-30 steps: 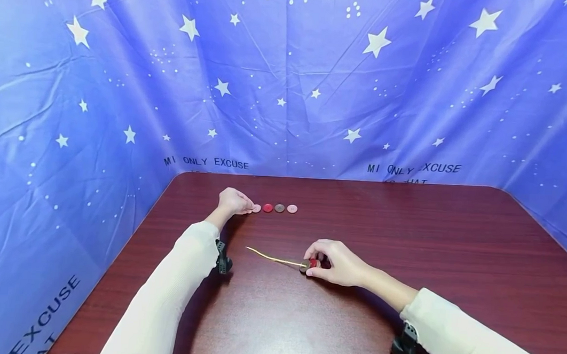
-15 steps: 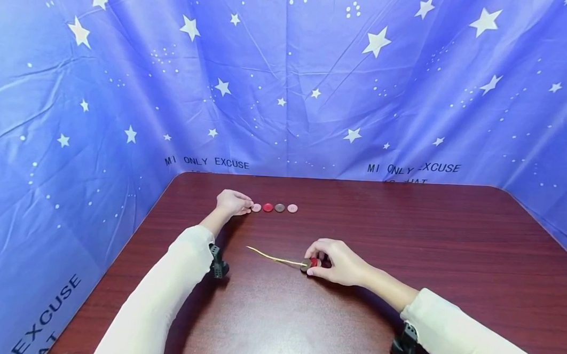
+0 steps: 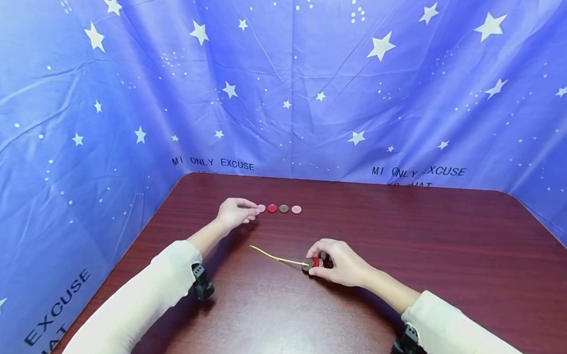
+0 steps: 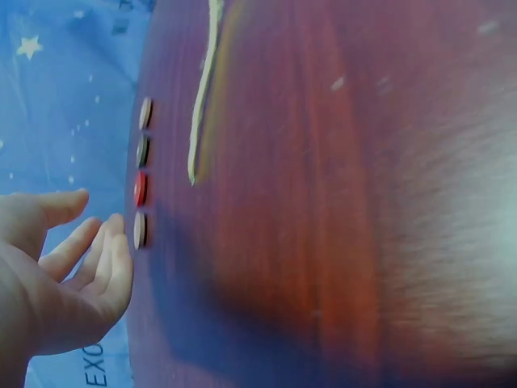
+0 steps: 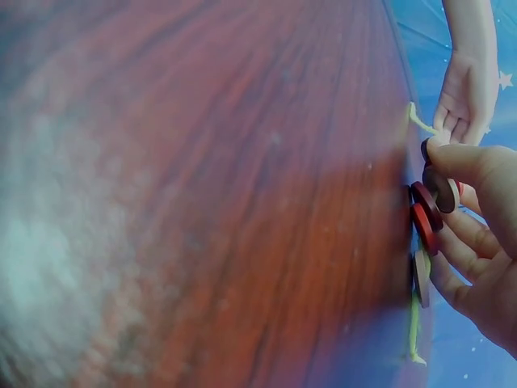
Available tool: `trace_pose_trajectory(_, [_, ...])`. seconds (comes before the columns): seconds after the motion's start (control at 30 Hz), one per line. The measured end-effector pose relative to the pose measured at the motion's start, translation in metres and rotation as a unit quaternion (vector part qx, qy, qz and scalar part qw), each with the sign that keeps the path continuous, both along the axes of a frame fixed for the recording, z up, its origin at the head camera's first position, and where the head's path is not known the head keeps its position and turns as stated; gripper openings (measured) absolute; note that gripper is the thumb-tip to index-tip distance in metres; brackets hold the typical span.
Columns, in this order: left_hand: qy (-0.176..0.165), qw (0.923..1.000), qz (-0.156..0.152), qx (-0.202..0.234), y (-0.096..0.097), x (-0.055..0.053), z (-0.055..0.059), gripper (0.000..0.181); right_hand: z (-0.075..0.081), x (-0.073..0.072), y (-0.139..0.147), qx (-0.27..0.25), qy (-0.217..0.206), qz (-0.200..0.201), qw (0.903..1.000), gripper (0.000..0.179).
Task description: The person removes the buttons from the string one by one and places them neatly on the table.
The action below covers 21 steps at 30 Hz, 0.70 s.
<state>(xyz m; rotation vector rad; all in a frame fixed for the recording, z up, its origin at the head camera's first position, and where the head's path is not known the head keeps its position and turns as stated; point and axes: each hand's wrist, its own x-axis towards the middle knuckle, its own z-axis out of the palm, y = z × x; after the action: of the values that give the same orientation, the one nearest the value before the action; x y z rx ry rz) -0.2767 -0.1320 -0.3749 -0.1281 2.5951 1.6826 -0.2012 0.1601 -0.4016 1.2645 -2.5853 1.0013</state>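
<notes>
Buttons strung on a yellow cord (image 3: 275, 258) are in my right hand (image 3: 340, 263), thumb and fingertips pinching them near a brown button (image 3: 306, 265). In the right wrist view, red buttons (image 5: 423, 229) and a pale button (image 5: 421, 279) follow along the cord, whose far end hangs below. My left hand (image 3: 235, 213) is at the left end of a row of loose buttons, fingertips close to a pink button (image 3: 261, 208). Its thumb and fingers stand apart with nothing between them in the left wrist view. The row continues with a red button (image 3: 272, 208), a brown button (image 3: 284, 208) and another pink button (image 3: 297, 209).
The dark red wooden table (image 3: 406, 226) bears the buttons. A blue star-printed curtain (image 3: 288, 81) hangs behind it and along both sides. A black wrist camera (image 3: 202, 283) sits under the left cuff, another black camera (image 3: 404, 345) under the right.
My left wrist and forearm have dropped lower, and the left fingers now show spread by the pink button. The head view has shifted slightly. My right hand and the strung buttons stay put.
</notes>
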Motion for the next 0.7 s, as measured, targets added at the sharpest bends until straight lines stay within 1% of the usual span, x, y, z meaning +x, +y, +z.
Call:
trace_pose_trajectory(0.13, [-0.005,0.9991,-0.041,0.004,0.006,0.012,-0.004,0.029,-0.001,0.000,0.000,-0.004,0.005,0.002,1.0000,0.022])
trace_pose_trajectory(0.23, [-0.008,0.9981,-0.061,0.003,0.011,0.020,-0.006,0.026,-0.001,0.001,0.000,-0.007,0.007,0.004,0.9999,0.022])
trace_pose_trajectory(0.3, [-0.008,0.9976,-0.068,0.001,0.014,0.023,-0.009,0.024,-0.001,0.001,0.000,-0.009,0.008,0.005,0.9999,0.022])
trace_pose_trajectory(0.47, [-0.005,0.9960,-0.088,-0.010,0.021,0.033,-0.010,0.020,-0.001,0.002,0.000,-0.013,0.010,0.007,0.9998,0.022])
trace_pose_trajectory(0.7, [-0.011,0.9918,-0.127,-0.015,0.031,0.046,-0.006,0.023,0.001,0.002,0.000,-0.016,0.013,0.009,0.9998,0.022])
